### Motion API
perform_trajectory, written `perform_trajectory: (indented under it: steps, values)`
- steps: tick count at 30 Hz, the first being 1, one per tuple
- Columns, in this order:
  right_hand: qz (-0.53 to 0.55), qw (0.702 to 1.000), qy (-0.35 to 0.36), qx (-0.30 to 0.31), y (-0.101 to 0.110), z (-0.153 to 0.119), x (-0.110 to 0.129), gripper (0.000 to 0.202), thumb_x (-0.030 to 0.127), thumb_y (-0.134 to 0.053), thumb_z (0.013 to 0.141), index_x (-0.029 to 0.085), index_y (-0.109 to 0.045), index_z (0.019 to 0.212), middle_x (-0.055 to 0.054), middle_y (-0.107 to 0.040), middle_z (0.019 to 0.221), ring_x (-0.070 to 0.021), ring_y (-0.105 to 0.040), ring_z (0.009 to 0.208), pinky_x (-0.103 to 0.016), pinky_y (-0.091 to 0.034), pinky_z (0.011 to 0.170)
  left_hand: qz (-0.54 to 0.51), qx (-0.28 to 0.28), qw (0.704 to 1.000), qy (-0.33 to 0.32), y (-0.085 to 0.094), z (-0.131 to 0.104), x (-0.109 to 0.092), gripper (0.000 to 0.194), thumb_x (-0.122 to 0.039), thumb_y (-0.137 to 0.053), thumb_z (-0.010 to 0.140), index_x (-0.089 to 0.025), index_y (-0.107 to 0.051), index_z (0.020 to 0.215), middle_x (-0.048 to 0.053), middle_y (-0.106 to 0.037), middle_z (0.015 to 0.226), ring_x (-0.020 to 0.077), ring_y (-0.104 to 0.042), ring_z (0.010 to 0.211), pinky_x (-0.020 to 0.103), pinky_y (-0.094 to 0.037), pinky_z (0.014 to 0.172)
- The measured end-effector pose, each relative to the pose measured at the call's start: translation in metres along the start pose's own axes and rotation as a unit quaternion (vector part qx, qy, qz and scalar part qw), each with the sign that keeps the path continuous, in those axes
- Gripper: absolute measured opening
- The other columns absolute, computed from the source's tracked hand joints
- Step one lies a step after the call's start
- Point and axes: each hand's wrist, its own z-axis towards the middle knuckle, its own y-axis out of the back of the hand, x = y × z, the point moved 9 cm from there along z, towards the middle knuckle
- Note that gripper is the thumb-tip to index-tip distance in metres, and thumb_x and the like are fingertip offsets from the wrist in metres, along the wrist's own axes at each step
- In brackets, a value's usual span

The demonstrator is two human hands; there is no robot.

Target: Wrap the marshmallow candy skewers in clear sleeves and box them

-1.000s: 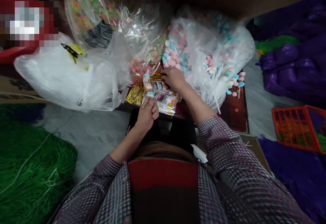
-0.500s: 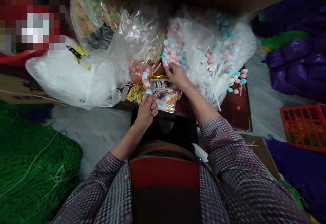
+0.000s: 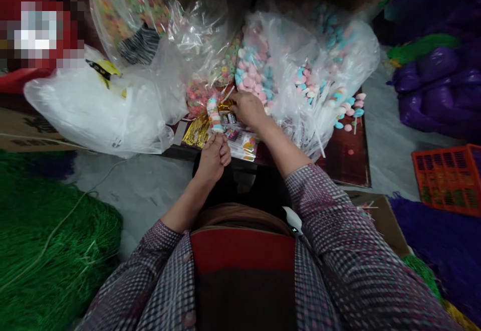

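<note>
My left hand [image 3: 215,158] is closed around the lower end of a candy skewer [image 3: 214,114], a short upright stack of blue, white, pink and orange pieces. Its stick is hidden by my fingers. Just to the right, my right hand [image 3: 248,110] reaches over some shiny gold strips [image 3: 226,106], its fingers partly stretched toward them. Its fingertips are hard to make out, and I see nothing held in them. Printed clear wrappers [image 3: 240,145] lie between my hands and the table edge, beside a bunch of gold strips [image 3: 194,131].
Clear bags of pink and blue candies [image 3: 255,65] and ring-shaped candies [image 3: 201,98] crowd the dark red table [image 3: 347,163]. A white plastic bag [image 3: 93,105] bulges at left. White sticks [image 3: 319,133] and loose candies lie at right. An orange basket [image 3: 447,178] stands beyond.
My right hand has moved left, from beside the candy bag to over the gold strips. My left hand still holds the candy skewer. The view has shifted slightly.
</note>
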Motion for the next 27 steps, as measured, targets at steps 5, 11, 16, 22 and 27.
perform_trajectory:
  steps: [5,11,16,22,27]
  values:
    - [-0.012,0.999,-0.032,-0.013,-0.015,0.01,-0.01,0.031,0.016,-0.045,0.095,0.012,-0.076,0.1,-0.017,-0.076,0.109,-0.0265,-0.066,0.096,-0.038,-0.048,0.089,0.0,0.004,1.0,-0.005,0.003,-0.002,0.002,0.031,-0.039,-0.068,0.096,-0.019,-0.054,0.077,-0.012,-0.035,0.048,0.0022,-0.027,0.033,0.016,-0.02,0.034]
    - [0.18,0.979,-0.05,-0.082,-0.003,0.006,-0.038,0.023,0.023,-0.054,0.088,0.016,-0.072,0.076,-0.001,-0.066,0.072,-0.0172,-0.059,0.075,-0.031,-0.046,0.078,-0.009,-0.001,1.0,0.002,0.001,-0.002,0.001,0.034,-0.042,-0.071,0.094,-0.019,-0.053,0.076,-0.012,-0.034,0.048,0.0019,-0.025,0.034,0.016,-0.019,0.035]
    - [0.252,0.954,-0.089,-0.135,0.01,-0.005,-0.053,0.021,0.025,-0.058,0.086,0.016,-0.069,0.071,0.001,-0.061,0.065,-0.0152,-0.056,0.069,-0.03,-0.045,0.074,-0.009,-0.004,1.0,0.013,-0.001,-0.003,-0.001,0.034,-0.043,-0.072,0.093,-0.019,-0.053,0.077,-0.012,-0.033,0.048,0.0015,-0.025,0.034,0.016,-0.018,0.035]
    - [0.332,0.922,-0.107,-0.17,0.044,-0.047,-0.039,0.024,0.034,-0.06,0.092,0.019,-0.067,0.075,0.001,-0.063,0.064,-0.0146,-0.056,0.063,-0.032,-0.049,0.07,0.016,-0.003,0.999,0.029,-0.003,0.0,-0.004,0.03,-0.039,-0.069,0.095,-0.019,-0.054,0.078,-0.012,-0.034,0.049,0.0015,-0.024,0.033,0.016,-0.016,0.036]
    - [0.364,0.923,-0.076,-0.095,0.048,-0.101,0.005,0.027,0.045,-0.06,0.094,0.022,-0.069,0.083,0.002,-0.063,0.062,-0.0143,-0.055,0.058,-0.029,-0.048,0.061,0.08,0.015,0.996,0.045,-0.02,0.0,-0.003,0.02,-0.021,-0.059,0.098,-0.018,-0.055,0.078,-0.012,-0.035,0.048,0.0014,-0.023,0.034,0.016,-0.015,0.037]
